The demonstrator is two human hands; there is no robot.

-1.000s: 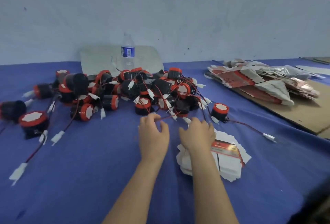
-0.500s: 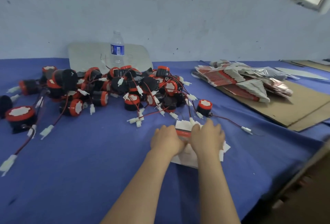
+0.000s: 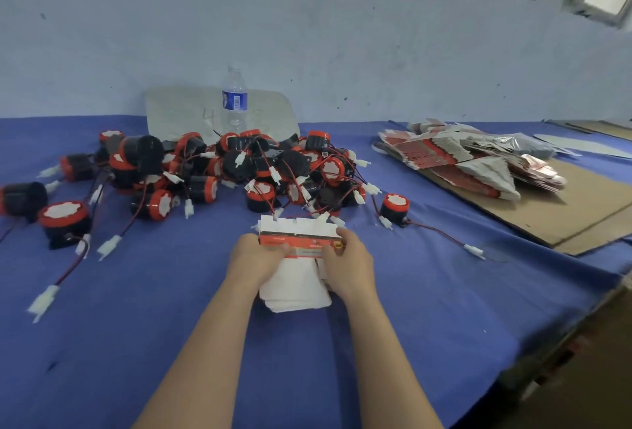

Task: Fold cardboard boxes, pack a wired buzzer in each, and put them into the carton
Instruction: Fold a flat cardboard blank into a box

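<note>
Two hands are holding one flat red-and-white cardboard box blank (image 3: 301, 236) by its ends, the left hand (image 3: 254, 259) and the right hand (image 3: 350, 261) each pinching an edge with curled fingers, over a small stack of white flattened blanks (image 3: 295, 293) lying on the blue cloth-covered table (image 3: 136, 326). Just beyond, a tangled pile of black-and-red wired buzzers (image 3: 239, 168) is sprawling, and more flattened boxes (image 3: 455, 158) are lying on a brown cardboard sheet (image 3: 564, 213) at the right.
</note>
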